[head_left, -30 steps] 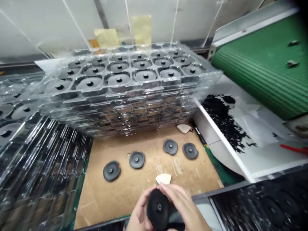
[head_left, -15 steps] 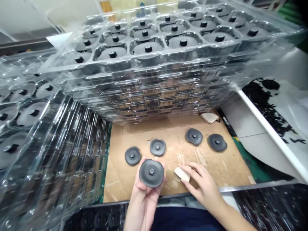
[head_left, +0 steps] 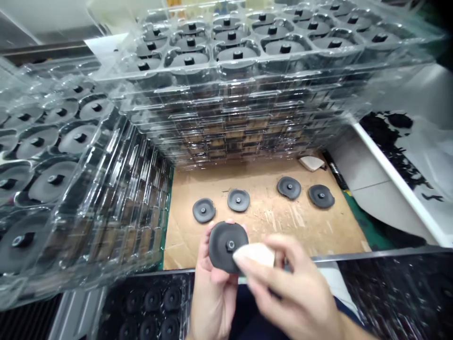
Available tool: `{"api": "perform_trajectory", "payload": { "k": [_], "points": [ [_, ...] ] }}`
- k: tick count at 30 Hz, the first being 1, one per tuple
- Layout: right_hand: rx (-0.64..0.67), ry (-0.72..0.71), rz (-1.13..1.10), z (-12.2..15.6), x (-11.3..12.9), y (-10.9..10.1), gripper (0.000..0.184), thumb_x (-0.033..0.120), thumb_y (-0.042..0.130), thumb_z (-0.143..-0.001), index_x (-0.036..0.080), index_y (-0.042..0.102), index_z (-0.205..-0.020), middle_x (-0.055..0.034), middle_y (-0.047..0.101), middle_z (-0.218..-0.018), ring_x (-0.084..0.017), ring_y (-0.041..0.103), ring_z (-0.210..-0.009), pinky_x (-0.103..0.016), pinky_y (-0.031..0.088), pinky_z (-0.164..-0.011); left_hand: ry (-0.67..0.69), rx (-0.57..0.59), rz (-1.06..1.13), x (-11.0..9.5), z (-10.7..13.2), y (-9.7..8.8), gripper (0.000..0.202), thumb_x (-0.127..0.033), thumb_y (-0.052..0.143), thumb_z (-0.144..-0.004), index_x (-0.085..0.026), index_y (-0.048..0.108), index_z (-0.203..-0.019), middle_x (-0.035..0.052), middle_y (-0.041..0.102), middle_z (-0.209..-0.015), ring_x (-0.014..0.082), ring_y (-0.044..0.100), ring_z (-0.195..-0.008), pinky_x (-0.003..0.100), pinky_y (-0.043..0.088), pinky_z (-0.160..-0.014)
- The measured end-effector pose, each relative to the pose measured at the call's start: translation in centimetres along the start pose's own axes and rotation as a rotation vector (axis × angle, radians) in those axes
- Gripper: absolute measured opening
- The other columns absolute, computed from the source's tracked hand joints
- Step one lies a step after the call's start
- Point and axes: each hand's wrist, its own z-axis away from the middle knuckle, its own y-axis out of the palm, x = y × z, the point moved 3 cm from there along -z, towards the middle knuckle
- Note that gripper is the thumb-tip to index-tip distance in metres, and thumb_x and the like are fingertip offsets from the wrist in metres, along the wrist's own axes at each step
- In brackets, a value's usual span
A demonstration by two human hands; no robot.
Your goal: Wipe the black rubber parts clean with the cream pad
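Observation:
My left hand (head_left: 215, 288) holds a dark grey rounded disc (head_left: 222, 241) with a short stub at its centre, face up above the front edge of the cardboard. Between the fingers of my right hand (head_left: 293, 283) is a white wedge-shaped sponge (head_left: 260, 255), its tip over the right side of the disc by the stub. Whether the sponge presses on the disc I cannot tell; the right hand is blurred. Two similar discs, a left disc (head_left: 204, 210) and a middle disc (head_left: 238, 200), lie on the cardboard beyond, with two more discs (head_left: 289, 187) to the right.
Tall stacks of clear plastic trays (head_left: 226, 118) filled with discs stand behind and at left. Another white wedge (head_left: 311, 163) lies at the back right of the cardboard sheet (head_left: 247, 174). Black scraps (head_left: 385, 141) lie beyond a white-edged panel. A black tray (head_left: 148, 302) sits at front left.
My right hand has lifted the white sponge from beside the disc and brought it left over the disc. The left hand has tilted the disc slightly, and the camera view has shifted.

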Motion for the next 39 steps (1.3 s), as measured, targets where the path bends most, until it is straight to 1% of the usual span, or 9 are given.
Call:
{"api": "perform_trajectory", "payload": {
  "k": [6, 9, 13, 17, 21, 25, 30, 35, 39],
  "points": [
    [-0.016, 0.013, -0.027, 0.4, 0.5, -0.5, 0.024, 0.019, 0.055, -0.085, 0.026, 0.069, -0.103, -0.0084, 0.054, -0.095, -0.014, 0.059, -0.069, -0.028, 0.057, -0.058, 0.039, 0.049, -0.023, -0.2, 0.9, 0.4, 0.051, -0.025, 0.083, -0.055, -0.033, 0.066, -0.102, 0.0016, 0.068, -0.114, 0.0256, 0.059, -0.112, 0.028, 0.051, -0.091],
    [0.046, -0.013, -0.057, 0.7, 0.7, -0.7, 0.025, 0.02, 0.056, -0.084, 0.028, 0.069, -0.104, -0.0076, 0.055, -0.094, -0.014, 0.059, -0.068, -0.026, 0.057, -0.057, 0.031, 0.055, -0.022, -0.2, 1.3, 0.7, 0.052, -0.028, 0.083, -0.055, -0.035, 0.065, -0.103, 0.0001, 0.066, -0.117, 0.0257, 0.059, -0.112, 0.031, 0.049, -0.094],
    [-0.04, 0.006, -0.005, 1.1, 0.5, -1.4, 0.024, 0.018, 0.056, -0.084, 0.025, 0.07, -0.102, -0.0078, 0.054, -0.095, -0.014, 0.058, -0.07, -0.028, 0.057, -0.061, 0.064, 0.075, -0.035, -0.1, 1.8, 1.0, 0.05, -0.025, 0.084, -0.054, -0.033, 0.067, -0.101, -0.0004, 0.07, -0.109, 0.0199, 0.062, -0.105, 0.021, 0.051, -0.086],
    [0.018, -0.055, -0.046, 1.8, 0.9, -1.7, 0.024, 0.018, 0.057, -0.083, 0.024, 0.07, -0.103, -0.0082, 0.053, -0.099, -0.014, 0.06, -0.077, -0.024, 0.057, -0.062, 0.052, 0.044, -0.045, 0.0, 2.3, 1.3, 0.051, -0.025, 0.083, -0.055, -0.035, 0.066, -0.102, -0.0013, 0.068, -0.114, 0.0212, 0.062, -0.108, 0.023, 0.052, -0.088],
    [-0.07, -0.036, -0.046, 1.9, 0.4, -2.7, 0.024, 0.015, 0.056, -0.085, 0.021, 0.07, -0.103, -0.0074, 0.053, -0.097, -0.013, 0.058, -0.074, -0.026, 0.056, -0.064, 0.08, 0.116, -0.055, 0.0, 2.5, 1.9, 0.047, -0.022, 0.08, -0.061, -0.031, 0.066, -0.104, 0.0017, 0.07, -0.11, 0.0155, 0.065, -0.101, 0.016, 0.051, -0.085],
    [-0.021, -0.078, -0.067, 1.6, -0.4, -3.8, 0.025, 0.01, 0.056, -0.083, 0.018, 0.07, -0.102, -0.0074, 0.052, -0.101, -0.011, 0.057, -0.078, -0.021, 0.053, -0.066, -0.057, 0.249, -0.018, 0.5, 2.7, 2.5, 0.043, -0.027, 0.079, -0.062, -0.031, 0.067, -0.103, 0.0013, 0.071, -0.109, 0.019, 0.066, -0.1, 0.023, 0.052, -0.088],
    [-0.006, -0.166, -0.096, 1.3, -1.4, -5.2, 0.023, 0.012, 0.057, -0.083, 0.02, 0.072, -0.099, -0.0078, 0.053, -0.103, -0.015, 0.056, -0.09, -0.023, 0.053, -0.073, -0.253, 0.181, -0.08, 1.0, 3.6, 2.6, 0.043, -0.032, 0.077, -0.063, -0.031, 0.068, -0.105, 0.0015, 0.069, -0.113, 0.0198, 0.066, -0.099, 0.026, 0.056, -0.083],
    [0.058, -0.105, -0.067, 2.6, -1.8, -6.0, 0.027, 0.01, 0.053, -0.084, 0.022, 0.072, -0.1, -0.0063, 0.054, -0.102, -0.012, 0.058, -0.084, -0.02, 0.052, -0.073, -0.285, 0.199, -0.176, 1.1, 4.0, 3.0, 0.047, -0.035, 0.08, -0.055, -0.031, 0.07, -0.101, 0.0014, 0.073, -0.105, 0.0177, 0.066, -0.099, 0.02, 0.052, -0.086],
    [-0.043, -0.151, -0.053, 2.8, -1.6, -6.5, 0.023, 0.013, 0.055, -0.084, 0.02, 0.072, -0.098, -0.0082, 0.054, -0.102, -0.014, 0.058, -0.087, -0.024, 0.053, -0.074, -0.255, 0.167, -0.195, 1.2, 4.0, 3.4, 0.042, -0.031, 0.08, -0.057, -0.033, 0.07, -0.098, -0.0039, 0.073, -0.103, 0.0141, 0.067, -0.094, 0.018, 0.054, -0.081]
  ]
}}
